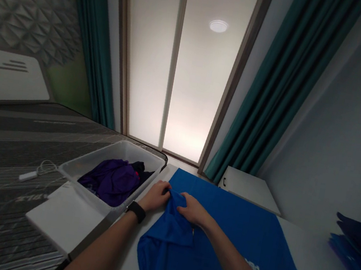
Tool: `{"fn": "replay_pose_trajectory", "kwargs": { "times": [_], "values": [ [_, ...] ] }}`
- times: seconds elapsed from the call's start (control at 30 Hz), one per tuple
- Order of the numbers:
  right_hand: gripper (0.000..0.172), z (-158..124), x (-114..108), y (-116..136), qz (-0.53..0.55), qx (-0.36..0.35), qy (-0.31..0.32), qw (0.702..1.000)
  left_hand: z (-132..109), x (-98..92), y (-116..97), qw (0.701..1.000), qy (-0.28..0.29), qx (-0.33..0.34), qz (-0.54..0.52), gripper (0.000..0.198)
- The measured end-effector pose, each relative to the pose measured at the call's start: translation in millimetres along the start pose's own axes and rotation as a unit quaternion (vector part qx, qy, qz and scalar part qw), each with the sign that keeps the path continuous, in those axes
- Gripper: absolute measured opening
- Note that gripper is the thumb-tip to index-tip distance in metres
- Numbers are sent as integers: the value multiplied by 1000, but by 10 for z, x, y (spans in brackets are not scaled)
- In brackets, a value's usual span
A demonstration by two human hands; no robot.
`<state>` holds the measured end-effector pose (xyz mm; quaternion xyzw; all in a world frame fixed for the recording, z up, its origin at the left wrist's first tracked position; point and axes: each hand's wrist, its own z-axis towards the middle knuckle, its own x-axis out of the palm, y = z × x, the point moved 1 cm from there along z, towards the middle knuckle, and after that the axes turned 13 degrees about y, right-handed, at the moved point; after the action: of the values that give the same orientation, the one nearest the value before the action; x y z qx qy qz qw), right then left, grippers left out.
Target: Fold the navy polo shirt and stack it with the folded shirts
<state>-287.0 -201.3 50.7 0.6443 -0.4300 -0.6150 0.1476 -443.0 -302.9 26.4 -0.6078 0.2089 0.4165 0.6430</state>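
Observation:
A blue shirt with white lettering lies spread over the white table. Its near left part is folded over on itself, forming a loose flap with creases. My left hand, with a dark watch on the wrist, pinches the shirt's left edge. A short way to the right, my right hand grips the raised cloth of the same shirt between thumb and fingers. Between the two hands the fabric is bunched up. My fingertips are partly hidden by the cloth.
Left of the table stands a clear plastic bin with purple and dark clothes, beside a white flat-topped piece. Folded blue garments lie at the right. Behind the table is a white cabinet. A white power strip rests on the bed.

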Motion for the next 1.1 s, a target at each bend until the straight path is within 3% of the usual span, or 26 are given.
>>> {"fn": "replay_pose_trajectory", "kwargs": {
  "times": [0.07, 0.13, 0.27, 0.4, 0.5, 0.63, 0.7, 0.8, 0.93, 1.1],
  "values": [
    [16, -11, -26, 34, -6, -5, -5, 1000, -4, 1, 5, 1000, -3, 1, -3, 19],
    [14, 19, -72, 65, -4, -8, -21, 1000, -7, 3, 11, 1000, -5, 4, -5, 21],
    [24, 134, -144, 45, 0, 18, -67, 998, -5, 6, 34, 1000, -13, -1, -2, 27],
    [31, 135, -112, -48, 2, 58, -49, 997, 3, 11, 68, 1000, -14, -4, 5, 27],
    [40, -16, -55, -89, 12, 52, -16, 998, 6, 22, 86, 1000, -11, 3, 7, 27],
    [76, -359, 34, -66, 73, 35, 33, 996, 6, 32, 85, 1000, -9, 9, 9, 28],
    [84, -535, 71, -12, 111, 21, 50, 992, 6, 32, 83, 1000, -9, 8, 10, 28],
    [83, -726, 86, 113, 191, -25, 45, 980, 13, 35, 95, 1000, -8, 10, 13, 28],
    [80, -776, 43, 256, 298, -33, 31, 953, 10, 46, 78, 1000, -10, 8, 17, 27],
    [77, -699, -13, 265, 286, -32, -9, 958, -271, -32, -248, 997, -69, -4, 37, 32]
  ]
}}
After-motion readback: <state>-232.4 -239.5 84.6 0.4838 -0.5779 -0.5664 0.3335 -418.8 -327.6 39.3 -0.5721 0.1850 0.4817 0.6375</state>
